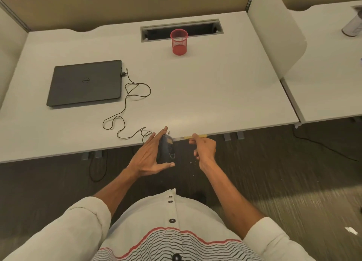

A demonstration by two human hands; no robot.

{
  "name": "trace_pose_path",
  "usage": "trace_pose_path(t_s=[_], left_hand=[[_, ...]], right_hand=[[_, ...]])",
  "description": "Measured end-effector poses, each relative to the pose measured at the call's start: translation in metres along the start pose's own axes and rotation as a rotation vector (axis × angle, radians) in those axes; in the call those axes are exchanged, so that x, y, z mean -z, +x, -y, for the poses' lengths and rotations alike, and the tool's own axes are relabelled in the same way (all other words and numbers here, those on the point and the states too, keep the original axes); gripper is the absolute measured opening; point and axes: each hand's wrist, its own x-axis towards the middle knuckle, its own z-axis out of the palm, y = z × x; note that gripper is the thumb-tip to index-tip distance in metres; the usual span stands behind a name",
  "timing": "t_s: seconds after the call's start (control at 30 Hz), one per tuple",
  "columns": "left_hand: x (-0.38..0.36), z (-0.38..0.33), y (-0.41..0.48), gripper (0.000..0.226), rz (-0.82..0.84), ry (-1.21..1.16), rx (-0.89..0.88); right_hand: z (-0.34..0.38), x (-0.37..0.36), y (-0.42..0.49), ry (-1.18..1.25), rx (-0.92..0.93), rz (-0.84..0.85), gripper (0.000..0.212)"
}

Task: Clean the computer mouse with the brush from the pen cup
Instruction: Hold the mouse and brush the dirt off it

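Observation:
A dark wired computer mouse [167,149] is held just off the desk's front edge, tilted on its side. My left hand [150,154] holds it between the thumb below and the fingers behind. My right hand [204,150] pinches a thin yellow-handled brush [195,137] that lies level, its pale tip pointing left at the mouse's front end. The red mesh pen cup [179,42] stands at the back of the desk and looks empty.
A closed black laptop [86,82] lies at the left of the white desk [215,96]. The mouse cable [127,111] snakes from the laptop to the mouse. A cable slot [199,26] lies behind the cup. Partition walls flank the desk; a neighbouring desk [333,64] stands on the right.

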Motion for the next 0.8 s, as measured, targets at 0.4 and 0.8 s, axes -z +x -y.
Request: trace_pose_path(t_s=[0.4, 0.8], left_hand=[[-0.005, -0.016, 0.012, 0.126, -0.102, -0.152, 0.105], [0.000, -0.026, 0.017, 0.126, -0.084, -0.200, 0.192]], right_hand=[[-0.024, 0.023, -0.015, 0.026, 0.054, 0.108, 0.022], [-0.015, 0.029, -0.014, 0.141, 0.156, 0.158, 0.022]])
